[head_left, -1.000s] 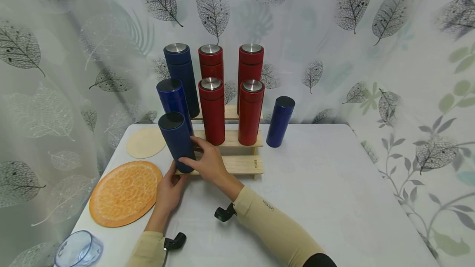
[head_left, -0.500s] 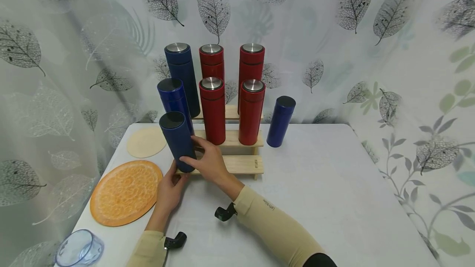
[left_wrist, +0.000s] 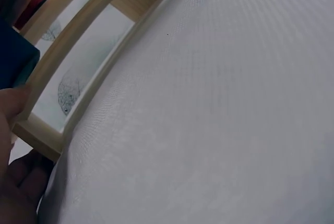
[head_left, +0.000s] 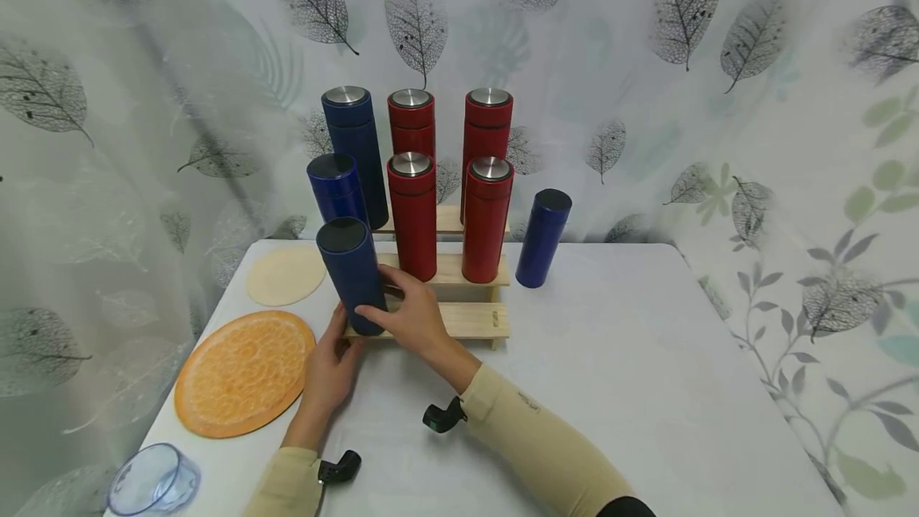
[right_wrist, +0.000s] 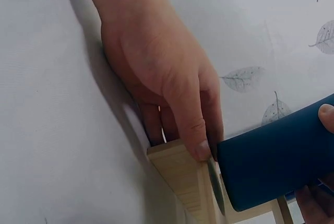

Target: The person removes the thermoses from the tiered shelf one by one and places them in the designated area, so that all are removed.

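Blue flask (head_left: 352,274) gripped by right hand (head_left: 409,316), left hand (head_left: 332,365) touching base

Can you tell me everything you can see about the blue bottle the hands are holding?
The blue bottle is a tall, smooth, dark blue cylinder with a flat dark top and looks like matte-coated metal. It leans a little to the left, its base on the left end of the lowest step of the wooden rack. The right hand curls round its lower part from the right. The left hand touches the rack's corner beside its base. The right wrist view shows its bottom rim on the wood.
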Action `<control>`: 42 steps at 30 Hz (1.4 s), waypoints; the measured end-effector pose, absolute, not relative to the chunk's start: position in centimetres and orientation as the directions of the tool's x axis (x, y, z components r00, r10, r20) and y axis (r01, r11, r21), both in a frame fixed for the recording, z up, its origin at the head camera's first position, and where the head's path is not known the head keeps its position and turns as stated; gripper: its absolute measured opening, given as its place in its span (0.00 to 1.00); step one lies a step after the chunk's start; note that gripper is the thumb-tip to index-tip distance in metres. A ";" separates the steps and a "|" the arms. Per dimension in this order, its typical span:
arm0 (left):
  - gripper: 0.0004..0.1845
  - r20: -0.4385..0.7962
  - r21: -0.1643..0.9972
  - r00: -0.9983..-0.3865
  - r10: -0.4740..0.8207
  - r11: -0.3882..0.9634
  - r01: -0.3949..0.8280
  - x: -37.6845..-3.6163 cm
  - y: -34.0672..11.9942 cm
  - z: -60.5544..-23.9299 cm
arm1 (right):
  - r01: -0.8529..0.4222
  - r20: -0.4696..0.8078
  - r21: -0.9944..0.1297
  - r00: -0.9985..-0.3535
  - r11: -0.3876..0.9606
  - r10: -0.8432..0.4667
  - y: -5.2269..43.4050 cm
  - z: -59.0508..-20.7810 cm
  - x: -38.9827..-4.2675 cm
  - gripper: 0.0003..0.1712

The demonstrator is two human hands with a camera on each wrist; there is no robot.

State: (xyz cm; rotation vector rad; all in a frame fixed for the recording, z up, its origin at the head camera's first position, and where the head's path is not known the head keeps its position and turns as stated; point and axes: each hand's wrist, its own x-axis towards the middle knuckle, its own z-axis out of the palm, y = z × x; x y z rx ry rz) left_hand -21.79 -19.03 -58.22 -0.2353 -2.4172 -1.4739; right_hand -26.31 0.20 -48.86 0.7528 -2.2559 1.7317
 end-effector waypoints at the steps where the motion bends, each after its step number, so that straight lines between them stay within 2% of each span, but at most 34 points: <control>1: 0.37 0.332 0.834 -0.943 -0.010 0.470 0.289 -21.7 -19.0 -58.2 | -0.504 0.449 -0.843 -0.852 0.189 -0.271 0.4 -48.9 -26.2 0.42; 9: 0.35 0.328 0.778 -0.945 0.005 0.566 0.273 -21.6 -18.8 -57.7 | -0.509 0.453 -0.839 -0.850 0.194 -0.269 2.0 -48.3 -25.7 0.41; 16: 0.33 0.303 0.764 -0.953 0.009 0.595 0.249 -22.0 -18.2 -57.2 | -0.508 0.460 -0.844 -0.851 0.174 -0.253 2.9 -47.9 -25.1 0.42; 33: 0.34 0.347 0.796 -0.936 -0.059 0.547 0.260 -22.3 -17.8 -58.8 | -0.508 0.467 -0.851 -0.848 0.133 -0.250 5.4 -47.7 -23.4 0.39; 42: 0.34 0.356 0.785 -0.933 -0.059 0.560 0.264 -22.2 -17.9 -58.8 | -0.505 0.461 -0.846 -0.854 0.170 -0.241 6.6 -47.7 -22.9 0.40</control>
